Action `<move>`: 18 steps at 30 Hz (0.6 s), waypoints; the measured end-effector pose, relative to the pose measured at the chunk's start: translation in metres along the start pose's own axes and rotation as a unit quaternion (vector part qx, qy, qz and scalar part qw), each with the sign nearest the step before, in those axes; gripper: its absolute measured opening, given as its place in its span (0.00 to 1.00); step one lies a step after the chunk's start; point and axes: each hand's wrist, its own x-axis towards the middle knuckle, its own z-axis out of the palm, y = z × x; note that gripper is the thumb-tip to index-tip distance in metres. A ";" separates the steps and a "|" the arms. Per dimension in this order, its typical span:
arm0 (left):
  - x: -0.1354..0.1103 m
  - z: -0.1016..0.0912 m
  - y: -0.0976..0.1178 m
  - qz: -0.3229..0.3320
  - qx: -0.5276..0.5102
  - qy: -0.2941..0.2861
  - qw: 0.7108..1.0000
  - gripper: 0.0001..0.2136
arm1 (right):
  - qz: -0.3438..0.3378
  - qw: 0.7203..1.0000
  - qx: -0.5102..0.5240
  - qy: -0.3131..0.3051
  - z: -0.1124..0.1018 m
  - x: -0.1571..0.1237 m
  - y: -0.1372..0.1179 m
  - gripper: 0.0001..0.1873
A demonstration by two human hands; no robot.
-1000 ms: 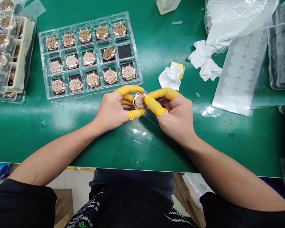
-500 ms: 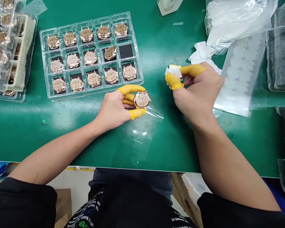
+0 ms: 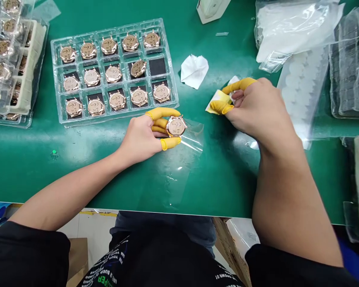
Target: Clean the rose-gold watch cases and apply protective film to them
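My left hand, with yellow finger cots, is closed on a rose-gold watch case by its edges, back side up. Under the case, a clear film pokes out to the right. My right hand, also in yellow finger cots, pinches a folded white wipe with a yellowish patch. Left of that hand lies a creased white wipe on the green table. Behind my left hand is a clear tray of similar watch cases; one compartment shows only its black pad.
Stacked trays of watch cases stand at the far left. To the right are a bag of white sheets, a strip of round white pieces and clear plastic trays. A small white container sits at the back.
A crumpled white wipe from beside my right hand now lies near the tray, to the left. My right hand holds its wipe slightly lower. My left hand has hardly moved.
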 end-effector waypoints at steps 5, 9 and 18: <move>0.000 0.000 0.000 0.003 0.007 -0.001 1.000 0.27 | -0.068 0.984 0.150 0.068 -0.008 -0.010 0.008 0.15; 0.000 -0.001 -0.001 0.007 0.006 0.000 1.000 0.28 | -0.150 0.885 0.436 0.074 -0.002 -0.017 -0.001 0.22; 0.000 0.001 0.000 -0.001 -0.014 0.001 1.000 0.28 | -0.077 0.812 0.570 -0.101 0.005 -0.063 -0.046 0.35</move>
